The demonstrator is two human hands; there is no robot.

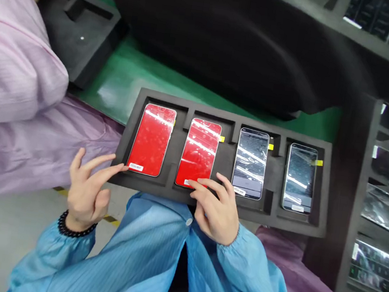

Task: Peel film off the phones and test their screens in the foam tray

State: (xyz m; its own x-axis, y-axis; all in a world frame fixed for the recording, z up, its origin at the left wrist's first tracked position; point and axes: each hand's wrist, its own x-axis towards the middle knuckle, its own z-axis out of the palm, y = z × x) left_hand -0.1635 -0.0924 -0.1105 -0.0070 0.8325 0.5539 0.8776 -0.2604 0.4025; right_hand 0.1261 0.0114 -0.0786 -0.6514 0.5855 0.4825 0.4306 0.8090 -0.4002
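Glossy and round-cornered, the left red phone and right red phone lie in a matte black tray, long axes running away from the wearer. Left hand spread, grasping nothing; right hand at its phone's near end, grip unclear.

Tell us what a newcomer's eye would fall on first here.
Likely the two red phones, in the left half of the dark tray, with two greyish phones to their right. Next, perhaps, the left hand by one red phone's lower corner and the right hand at the other's lower end.
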